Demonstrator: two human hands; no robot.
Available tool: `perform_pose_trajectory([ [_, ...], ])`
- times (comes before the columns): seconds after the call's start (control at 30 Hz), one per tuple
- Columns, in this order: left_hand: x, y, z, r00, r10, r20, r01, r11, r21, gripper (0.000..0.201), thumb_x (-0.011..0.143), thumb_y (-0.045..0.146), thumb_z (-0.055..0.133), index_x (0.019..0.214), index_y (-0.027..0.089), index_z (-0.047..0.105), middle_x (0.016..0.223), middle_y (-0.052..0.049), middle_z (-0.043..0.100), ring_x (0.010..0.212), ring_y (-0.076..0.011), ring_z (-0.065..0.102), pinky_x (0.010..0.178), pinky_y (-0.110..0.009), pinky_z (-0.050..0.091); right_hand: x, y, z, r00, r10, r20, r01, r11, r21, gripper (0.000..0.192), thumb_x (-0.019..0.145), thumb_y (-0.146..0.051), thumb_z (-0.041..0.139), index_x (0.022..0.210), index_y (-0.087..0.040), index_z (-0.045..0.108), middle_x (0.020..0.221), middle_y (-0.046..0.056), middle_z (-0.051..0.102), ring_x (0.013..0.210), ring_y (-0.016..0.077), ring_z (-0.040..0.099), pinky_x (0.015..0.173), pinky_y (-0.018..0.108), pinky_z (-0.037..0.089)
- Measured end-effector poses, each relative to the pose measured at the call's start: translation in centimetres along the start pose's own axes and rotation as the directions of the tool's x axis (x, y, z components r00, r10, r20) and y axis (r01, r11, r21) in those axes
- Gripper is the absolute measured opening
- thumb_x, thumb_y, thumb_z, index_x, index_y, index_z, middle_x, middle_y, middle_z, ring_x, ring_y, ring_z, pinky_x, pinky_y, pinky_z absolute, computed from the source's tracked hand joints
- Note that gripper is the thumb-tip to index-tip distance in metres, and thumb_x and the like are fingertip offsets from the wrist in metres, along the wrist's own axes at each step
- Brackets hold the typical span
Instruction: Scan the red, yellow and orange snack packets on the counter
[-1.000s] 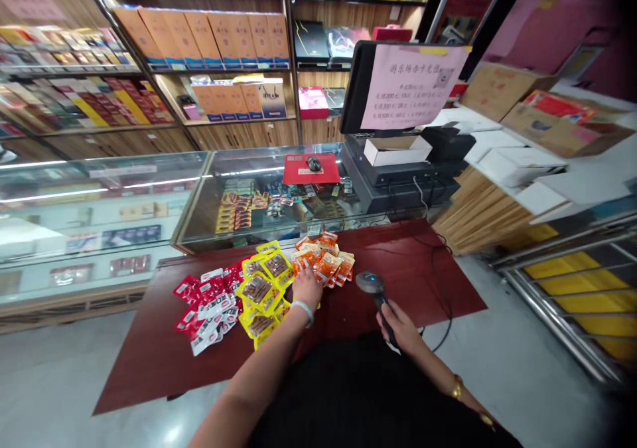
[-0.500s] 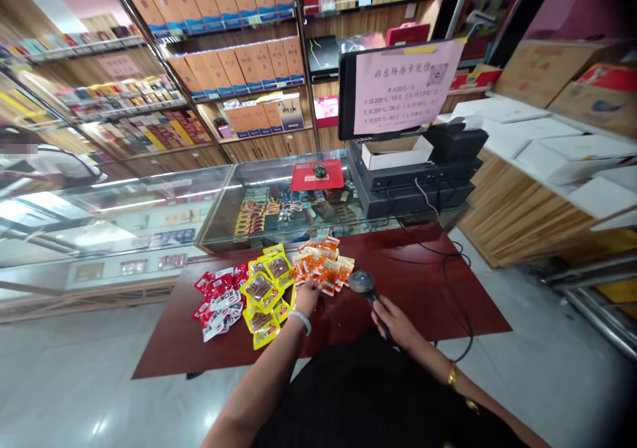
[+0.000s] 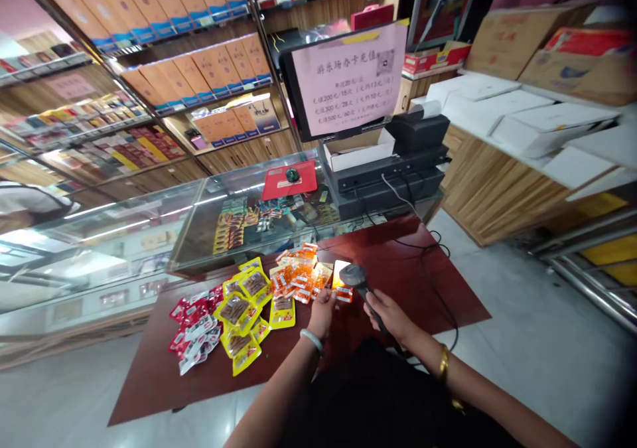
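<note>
My right hand [image 3: 391, 316] is closed round the handle of a dark handheld barcode scanner [image 3: 354, 276]. Its head hangs over a single orange-and-white snack packet [image 3: 343, 295], covering part of it. At that packet's lower left edge, the fingers of my left hand [image 3: 323, 310] pinch it. Just left lies a pile of orange snack packets [image 3: 300, 275]. Beyond those are yellow snack packets [image 3: 235, 310] with brown contents showing, one of them [image 3: 283, 311] near my left wrist. Red and white snack packets [image 3: 197, 328] form the leftmost heap.
The packets lie on a dark red tabletop [image 3: 398, 255]. Behind it stand a glass display counter [image 3: 199, 202], a mouse [image 3: 292, 175] on a red mat, and a monitor [image 3: 348, 83] with a pink notice. A black cable [image 3: 423, 269] trails at the right. Part of another person [image 3: 30, 202] shows far left.
My left hand has moved right from the piles, bringing one orange packet beneath the scanner. A yellow packet now shows where that hand was. The view has shifted.
</note>
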State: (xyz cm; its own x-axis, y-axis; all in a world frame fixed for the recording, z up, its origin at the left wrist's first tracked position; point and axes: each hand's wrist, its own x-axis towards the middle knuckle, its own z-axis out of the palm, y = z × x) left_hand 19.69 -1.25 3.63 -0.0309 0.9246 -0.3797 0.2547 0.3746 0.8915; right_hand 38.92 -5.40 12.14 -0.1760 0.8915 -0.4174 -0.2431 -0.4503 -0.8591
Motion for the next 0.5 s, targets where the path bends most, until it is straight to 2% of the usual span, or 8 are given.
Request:
perform_pose_trajectory([
  [0.13, 0.7, 0.3, 2.8, 0.999, 0.003, 0.052, 0.005, 0.989, -0.147, 0.044, 0.075, 0.06, 0.062, 0.067, 0.018, 0.052, 0.06, 0.002, 0.054, 0.056, -0.0094, 0.049, 0.061, -0.023, 0.044, 0.3, 0.6, -2.5, 0.999, -0.013, -0.033, 0.014, 0.999, 0.036, 0.049, 0.079, -0.069, 0.059, 0.076, -0.021, 0.046, 0.059, -0.008, 0.048, 0.04, 0.0053, 0.04, 0.04, 0.019, 0.031],
  [0.27, 1.9, 0.3, 5.8, 0.993, -0.062, 0.101, 0.082, 0.975, -0.205, 0.051, 0.068, 0.067, 0.065, 0.071, 0.017, 0.057, 0.065, 0.0, 0.06, 0.059, -0.0104, 0.052, 0.062, -0.024, 0.044, 0.0, 1.4, -4.9, 0.995, 0.021, -0.101, -0.015, 0.998, 0.053, 0.05, 0.078, -0.07, 0.059, 0.079, -0.021, 0.048, 0.06, -0.008, 0.049, 0.04, 0.0052, 0.039, 0.039, 0.019, 0.03],
  [0.4, 3.4, 1.6, 9.6, 0.987, -0.083, 0.14, 0.112, 0.968, -0.222, 0.047, 0.069, 0.062, 0.068, 0.074, 0.015, 0.062, 0.066, -0.001, 0.063, 0.059, -0.0107, 0.054, 0.061, -0.024, 0.044, -0.8, 1.3, -6.4, 0.988, 0.02, -0.153, -0.012, 0.999, 0.053, 0.053, 0.077, -0.072, 0.058, 0.079, -0.021, 0.048, 0.06, -0.008, 0.048, 0.039, 0.0048, 0.039, 0.039, 0.019, 0.029],
  [0.5, 4.1, 3.0, 11.7, 0.965, -0.066, 0.253, 0.116, 0.975, -0.19, 0.04, 0.072, 0.051, 0.071, 0.083, 0.012, 0.067, 0.077, -0.006, 0.069, 0.065, -0.0131, 0.059, 0.065, -0.025, 0.046, -1.1, 1.0, -6.7, 0.983, 0.038, -0.18, -0.024, 0.997, 0.077, 0.054, 0.075, -0.073, 0.06, 0.08, -0.021, 0.048, 0.06, -0.008, 0.047, 0.039, 0.005, 0.039, 0.038, 0.02, 0.029],
])
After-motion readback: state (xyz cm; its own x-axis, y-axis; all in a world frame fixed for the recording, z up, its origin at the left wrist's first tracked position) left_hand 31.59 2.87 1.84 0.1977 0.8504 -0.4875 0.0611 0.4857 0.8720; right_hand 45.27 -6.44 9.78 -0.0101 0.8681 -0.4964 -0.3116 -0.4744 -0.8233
